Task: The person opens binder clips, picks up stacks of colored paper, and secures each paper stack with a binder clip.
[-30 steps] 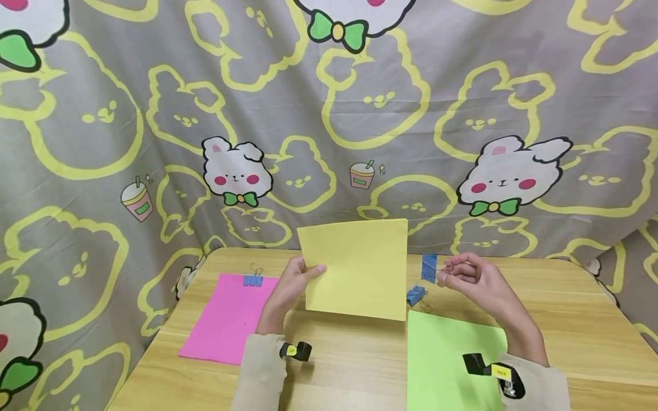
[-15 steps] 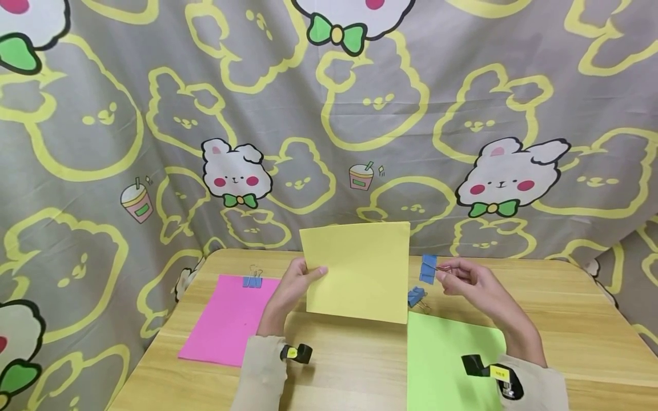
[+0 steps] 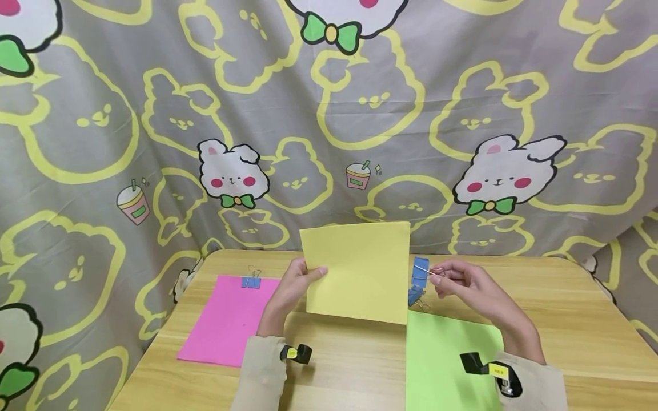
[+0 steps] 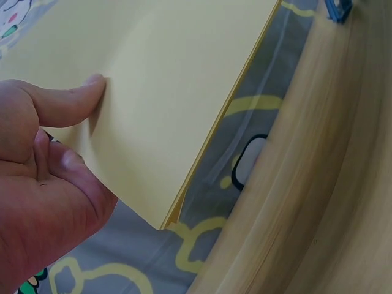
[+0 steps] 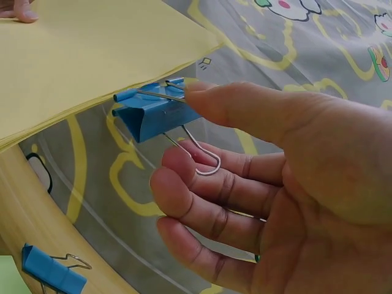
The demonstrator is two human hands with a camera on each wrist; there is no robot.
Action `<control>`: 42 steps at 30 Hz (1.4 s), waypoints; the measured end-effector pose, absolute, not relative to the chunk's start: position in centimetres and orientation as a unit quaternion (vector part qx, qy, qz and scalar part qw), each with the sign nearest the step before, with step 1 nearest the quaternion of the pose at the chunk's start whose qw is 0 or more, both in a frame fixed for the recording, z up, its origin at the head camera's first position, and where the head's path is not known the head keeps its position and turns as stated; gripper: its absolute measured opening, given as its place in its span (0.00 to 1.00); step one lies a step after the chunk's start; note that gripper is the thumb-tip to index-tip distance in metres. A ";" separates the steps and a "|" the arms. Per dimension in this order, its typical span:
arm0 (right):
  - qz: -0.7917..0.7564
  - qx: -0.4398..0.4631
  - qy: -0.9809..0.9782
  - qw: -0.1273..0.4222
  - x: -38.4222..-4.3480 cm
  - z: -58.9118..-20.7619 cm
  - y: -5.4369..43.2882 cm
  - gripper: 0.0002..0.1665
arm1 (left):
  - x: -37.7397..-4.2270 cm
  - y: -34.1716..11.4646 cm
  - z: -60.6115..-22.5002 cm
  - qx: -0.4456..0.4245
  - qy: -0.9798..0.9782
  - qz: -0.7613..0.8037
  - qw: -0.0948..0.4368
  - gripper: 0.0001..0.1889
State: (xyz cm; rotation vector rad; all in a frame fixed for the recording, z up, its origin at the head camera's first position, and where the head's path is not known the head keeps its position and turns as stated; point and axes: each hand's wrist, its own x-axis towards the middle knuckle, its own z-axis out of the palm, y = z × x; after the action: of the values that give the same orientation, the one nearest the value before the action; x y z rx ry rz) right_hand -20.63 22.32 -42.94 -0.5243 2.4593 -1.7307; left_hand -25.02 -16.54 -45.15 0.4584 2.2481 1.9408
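My left hand (image 3: 297,285) grips a stack of yellow paper (image 3: 360,274) by its left edge, thumb on the front face, holding it up above the table. My right hand (image 3: 470,282) pinches a blue binder clip (image 3: 420,272) by its wire handles, just off the stack's right edge. In the right wrist view the binder clip (image 5: 156,113) faces the edge of the yellow paper (image 5: 104,55) with its mouth slightly parted. The thumb lies on one handle and curled fingers lie against the other. Whether clip and paper touch, I cannot tell.
Another blue binder clip (image 3: 415,295) lies on the wooden table (image 3: 349,365) behind a green paper stack (image 3: 452,359) at right. Pink paper (image 3: 228,322) at left bears a blue binder clip (image 3: 251,282) on its top edge. A patterned curtain (image 3: 308,114) hangs behind.
My right hand has brought the binder clip leftward, closer to the yellow paper's right edge. The left hand and yellow paper stay nearly where they were.
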 end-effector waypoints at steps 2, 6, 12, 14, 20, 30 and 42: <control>-0.570 -0.181 0.800 0.047 -20.7 -43.0 22.3 0.19 | -25.0 -16.6 -45.1 0.154 0.746 0.644 0.069 0.16; -0.573 -0.192 0.795 0.052 -20.8 -43.2 22.2 0.20 | -25.0 -16.6 -45.1 0.158 0.742 0.648 0.072 0.17; -0.565 -0.178 0.804 0.057 -20.7 -43.1 22.1 0.19 | -24.9 -16.5 -45.0 0.162 0.737 0.652 0.074 0.17; -0.562 -0.173 0.807 0.057 -20.6 -43.0 22.1 0.18 | -24.9 -16.4 -45.0 0.164 0.736 0.652 0.074 0.17; -0.561 -0.179 0.806 0.057 -20.7 -43.0 21.9 0.18 | -24.8 -16.1 -44.9 0.173 0.733 0.654 0.077 0.17; -0.537 -0.188 0.821 0.056 -21.0 -43.1 21.1 0.17 | -24.7 -15.6 -44.9 0.184 0.735 0.648 0.080 0.16; -0.533 -0.186 0.822 0.067 -20.8 -42.6 20.7 0.20 | -24.8 -15.4 -45.2 0.184 0.740 0.643 0.076 0.14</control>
State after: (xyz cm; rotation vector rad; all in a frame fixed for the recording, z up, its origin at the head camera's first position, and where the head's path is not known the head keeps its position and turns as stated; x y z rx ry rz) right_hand -20.77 20.71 -42.60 -0.5613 2.4797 -1.6084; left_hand -24.82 -15.43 -45.21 0.5505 2.2187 1.9274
